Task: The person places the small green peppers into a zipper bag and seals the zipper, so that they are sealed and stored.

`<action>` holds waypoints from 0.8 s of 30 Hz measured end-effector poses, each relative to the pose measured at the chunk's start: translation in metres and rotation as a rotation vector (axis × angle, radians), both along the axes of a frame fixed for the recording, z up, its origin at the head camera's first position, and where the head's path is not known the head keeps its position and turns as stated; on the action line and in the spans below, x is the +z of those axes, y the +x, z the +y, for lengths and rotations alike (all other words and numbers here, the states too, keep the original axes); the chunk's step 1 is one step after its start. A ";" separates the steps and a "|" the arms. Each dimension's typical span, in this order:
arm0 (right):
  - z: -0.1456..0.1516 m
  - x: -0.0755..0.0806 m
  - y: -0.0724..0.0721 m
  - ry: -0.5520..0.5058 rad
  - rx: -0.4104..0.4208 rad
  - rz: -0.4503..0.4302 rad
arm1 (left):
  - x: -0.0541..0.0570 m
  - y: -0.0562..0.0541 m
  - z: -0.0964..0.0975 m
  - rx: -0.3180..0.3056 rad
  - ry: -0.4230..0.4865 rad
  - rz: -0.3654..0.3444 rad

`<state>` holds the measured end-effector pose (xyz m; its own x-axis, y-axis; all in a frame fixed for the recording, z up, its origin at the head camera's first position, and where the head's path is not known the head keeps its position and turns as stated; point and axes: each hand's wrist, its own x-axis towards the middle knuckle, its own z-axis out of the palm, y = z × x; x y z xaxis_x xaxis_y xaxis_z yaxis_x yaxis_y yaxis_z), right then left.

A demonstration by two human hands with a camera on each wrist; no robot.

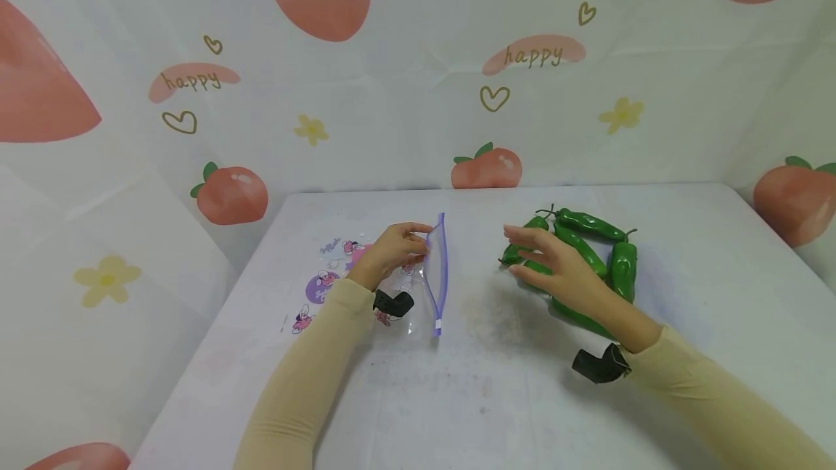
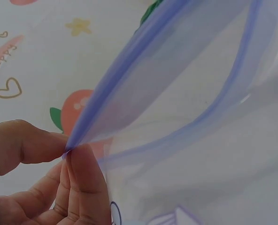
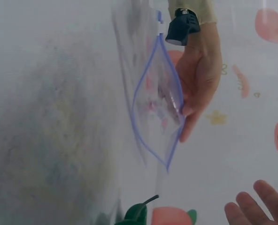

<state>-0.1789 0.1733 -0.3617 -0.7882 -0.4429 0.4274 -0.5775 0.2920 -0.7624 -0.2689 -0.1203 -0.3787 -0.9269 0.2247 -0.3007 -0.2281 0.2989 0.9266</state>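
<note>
My left hand (image 1: 390, 254) pinches the purple zip edge of a clear plastic zipper bag (image 1: 445, 267) printed with pink cartoon figures. In the left wrist view, thumb and fingers of the left hand (image 2: 82, 183) hold one corner of the bag's rim. The bag's mouth gapes toward the right, its slider at the near end. My right hand (image 1: 564, 270) hovers over several green peppers (image 1: 623, 272) with its fingers apart and nothing in them. Part of the peppers is hidden under this hand and wrist. In the right wrist view, one pepper (image 3: 136, 213) shows at the bottom edge.
A white table (image 1: 483, 397) carries the bag on its left and the pepper group on its right. Behind it stands a white cloth backdrop (image 1: 392, 93) printed with red fruit, hearts and flowers. Each wrist wears a black camera mount (image 1: 601, 365).
</note>
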 end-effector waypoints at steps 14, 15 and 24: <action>0.021 -0.014 0.012 0.074 -0.104 0.011 | 0.003 0.001 0.001 0.006 0.002 0.006; 0.023 -0.014 0.013 0.078 -0.109 0.008 | 0.003 0.001 0.001 0.006 0.002 0.006; 0.036 -0.024 0.023 0.131 -0.151 0.038 | 0.003 0.001 0.000 -0.003 0.002 0.015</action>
